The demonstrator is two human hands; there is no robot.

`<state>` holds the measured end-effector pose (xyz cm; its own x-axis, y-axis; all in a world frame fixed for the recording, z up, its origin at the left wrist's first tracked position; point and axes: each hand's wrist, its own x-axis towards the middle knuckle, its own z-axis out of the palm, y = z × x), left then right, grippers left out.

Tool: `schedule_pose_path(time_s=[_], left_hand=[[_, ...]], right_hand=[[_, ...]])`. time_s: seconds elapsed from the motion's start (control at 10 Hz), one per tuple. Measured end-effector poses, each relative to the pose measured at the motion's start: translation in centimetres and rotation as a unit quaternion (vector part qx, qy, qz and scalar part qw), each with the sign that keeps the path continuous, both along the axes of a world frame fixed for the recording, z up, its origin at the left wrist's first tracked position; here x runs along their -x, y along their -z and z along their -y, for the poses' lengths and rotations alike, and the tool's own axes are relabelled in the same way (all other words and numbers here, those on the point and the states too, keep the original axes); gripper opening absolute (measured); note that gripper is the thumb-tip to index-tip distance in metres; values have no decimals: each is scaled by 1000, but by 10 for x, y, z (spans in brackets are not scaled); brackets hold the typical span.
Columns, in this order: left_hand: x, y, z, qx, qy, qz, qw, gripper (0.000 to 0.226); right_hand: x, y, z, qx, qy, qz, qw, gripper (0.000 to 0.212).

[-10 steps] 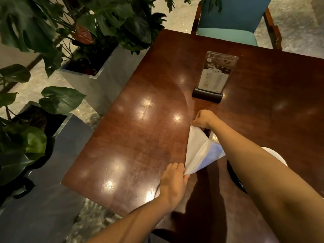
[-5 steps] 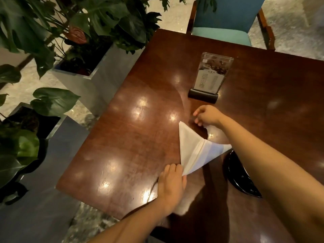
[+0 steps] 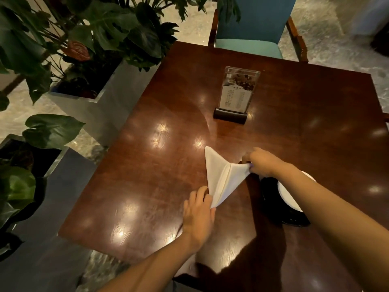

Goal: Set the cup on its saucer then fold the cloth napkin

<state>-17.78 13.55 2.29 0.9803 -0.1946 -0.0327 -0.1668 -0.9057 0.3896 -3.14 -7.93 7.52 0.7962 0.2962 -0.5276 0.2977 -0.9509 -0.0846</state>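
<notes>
- Napkin [image 3: 221, 175], white cloth, lies on the dark brown table [image 3: 168, 165], partly folded into a pointy shape.
- One point of the napkin sticks away from the person, one points toward the right hand, and one points toward the left hand.
- A fold line runs down the middle of the napkin, between the two hands.
- The left hand [image 3: 197, 216] lies flat on the table, palm down, at the near tip of the napkin.
- The left fingers [image 3: 200, 197] are held close together and touch the near tip of the cloth. They press down and do not pinch.
- The right hand [image 3: 263, 163] is at the right corner of the napkin.
- The right fingers [image 3: 247, 161] are pinched on that corner, and the corner looks a bit lifted off the table.
- Just past the right fingers, under the right arm, sits a black saucer [image 3: 271, 199] with something white [image 3: 288, 192] on it. The arm hides most of it, so I cannot tell if it is the cup.
- Farther out from the fingers, a clear menu stand [image 3: 235, 93] in a black base stands upright on the table.
- A blue chair [image 3: 252, 28] is at the far side of the table.
- Green plants [image 3: 94, 39] in grey boxes are on the floor, off to the left of the left fingers.
</notes>
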Motion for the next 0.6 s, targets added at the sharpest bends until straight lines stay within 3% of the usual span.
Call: schedule_pose_path(time_s=[0.1,0.3,0.5,0.6], left_hand=[[-2,0,-1,3,4,5,1000,33],[-4,3,-2,-4,21,19,1000,31],[-20,-3,-24,28,108,-13,994,40],[-41,-9,-38,92,81,-51,991,47]], right_hand=[[0,-1,-2,-69,10,51,996,16],[9,12,-5,-106,68,112,986,12],[9,8,-3,-64,111,59,990,26],[-2,1,-3,-41,127,28,991,37]])
